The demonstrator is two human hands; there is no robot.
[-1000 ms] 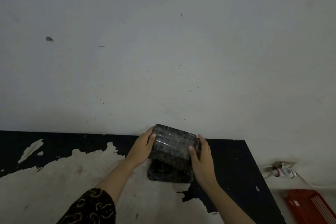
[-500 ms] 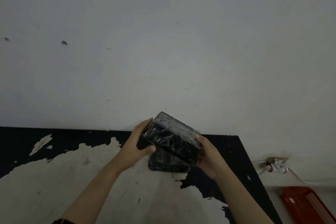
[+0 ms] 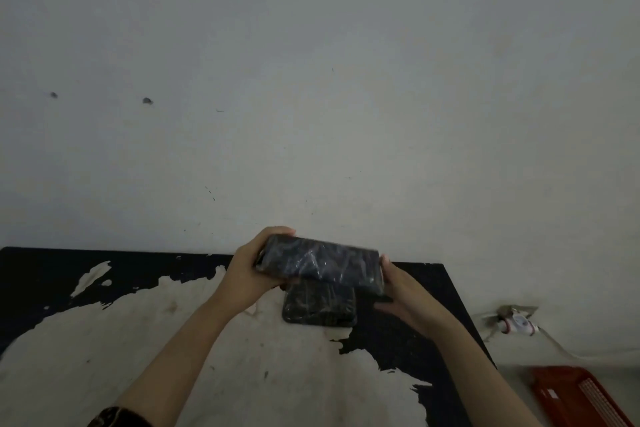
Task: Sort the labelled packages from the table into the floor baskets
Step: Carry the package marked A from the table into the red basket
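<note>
I hold a black plastic-wrapped package [image 3: 322, 262] in both hands above the far part of the table [image 3: 104, 357]. My left hand [image 3: 251, 269] grips its left end and my right hand [image 3: 401, 291] grips its right end. The package lies nearly level, long side left to right. No label shows on the faces I can see. A second black wrapped package [image 3: 318, 307] lies flat on the table right beneath the held one. A red plastic basket [image 3: 578, 395] sits on the floor at the bottom right, partly cut off by the frame.
The table top is black with large worn pale patches and stands against a plain grey-white wall [image 3: 311, 114]. Its right edge runs diagonally towards the bottom right. A wall fitting with a cable [image 3: 516, 321] sits low on the wall beyond that edge.
The held package has been lifted off the lower one and turned from a steep tilt to nearly level. My right hand has shifted outwards to its right end.
</note>
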